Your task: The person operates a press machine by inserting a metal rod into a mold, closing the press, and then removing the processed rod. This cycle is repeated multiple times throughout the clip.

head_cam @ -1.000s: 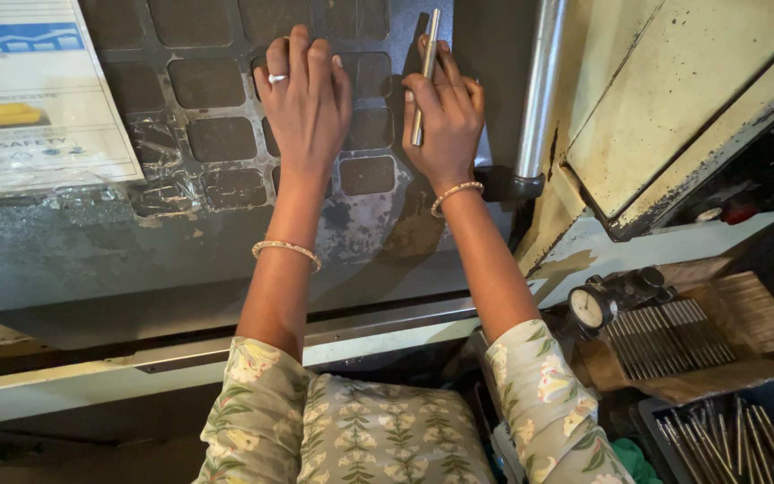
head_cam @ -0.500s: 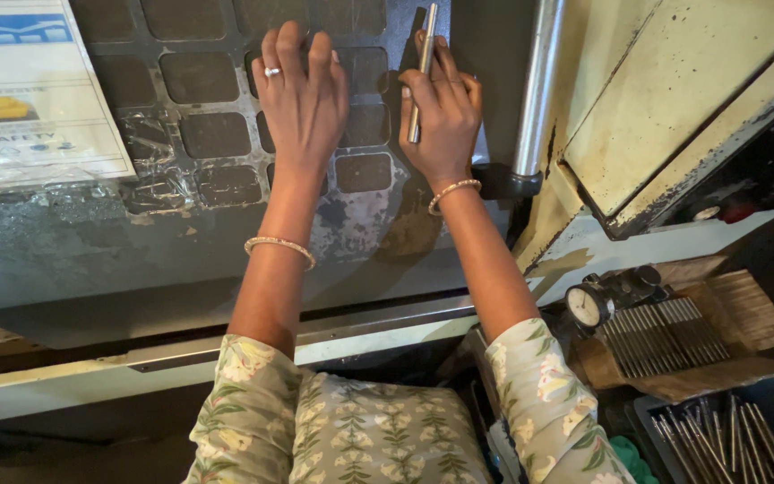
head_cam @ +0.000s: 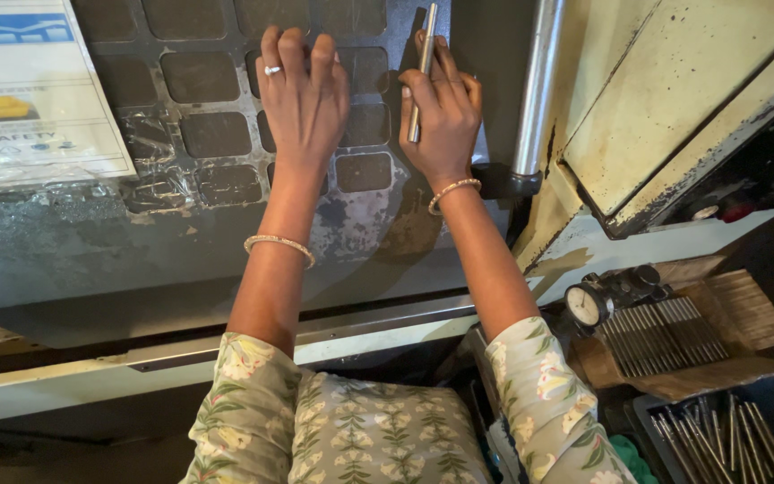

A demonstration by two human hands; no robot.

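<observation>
Right hand (head_cam: 445,116) is closed around a thin metal rod (head_cam: 422,72), which is held upright against the dark panel (head_cam: 217,134) of raised square pads, at the right edge of this panel. The rod is pinched between the thumb and the fingers, and its far end is seen above the fingertips. Just to the left, the left hand (head_cam: 305,99) is laid open and flat on the same panel, with the fingers spread over the pads; a ring is worn on one finger. A thin bracelet is worn on each wrist. To the right of the rod, a vertical steel bar (head_cam: 537,90) is fixed, and beyond it a cream-painted machine cover (head_cam: 674,108) is seen. At the near right, a dial gauge (head_cam: 584,305) is placed beside rows of similar metal rods (head_cam: 660,333). At the far left, a printed poster (head_cam: 33,99) is attached.
</observation>
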